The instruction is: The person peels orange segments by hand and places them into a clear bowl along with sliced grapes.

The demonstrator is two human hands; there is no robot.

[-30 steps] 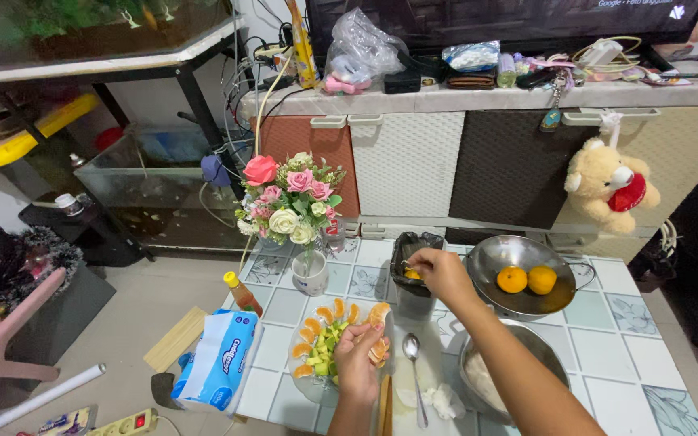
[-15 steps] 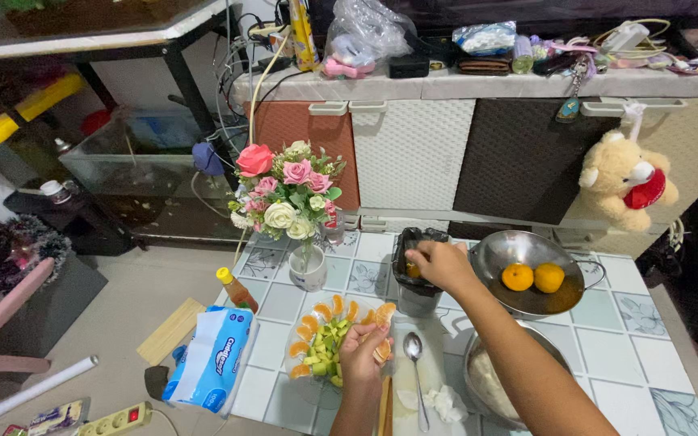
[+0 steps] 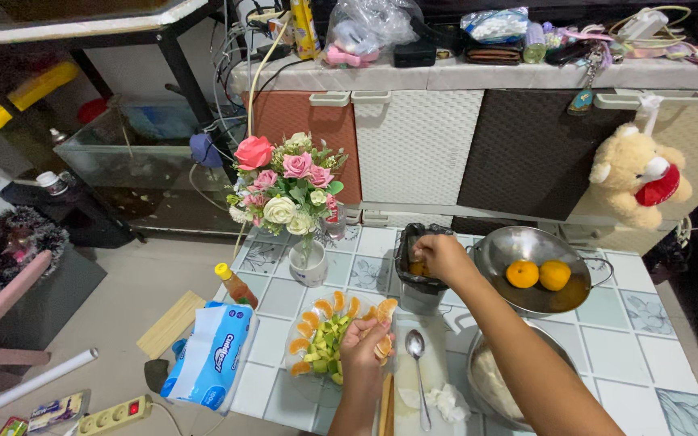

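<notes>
Now right hand (image 3: 443, 257) reaches over black bin (image 3: 414, 270), fingers curled down on orange peel at its mouth. Left hand (image 3: 365, 345) pinches orange segment (image 3: 382, 349) at plate (image 3: 304, 386) edge; plate holds ring of segments around green pieces. Metal bowl (image 3: 519, 246) beside bin holds two oranges. Spoon (image 3: 416, 349) near left hand.

Left hand (image 3: 367, 345) holds orange segments (image 3: 383, 349); right hand (image 3: 443, 257) reaches into black-lined bin (image 3: 414, 260).

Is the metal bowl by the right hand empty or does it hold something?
Not empty. The metal bowl holds two whole oranges side by side near its middle, while the right hand is over the black-lined container beside it.
</notes>
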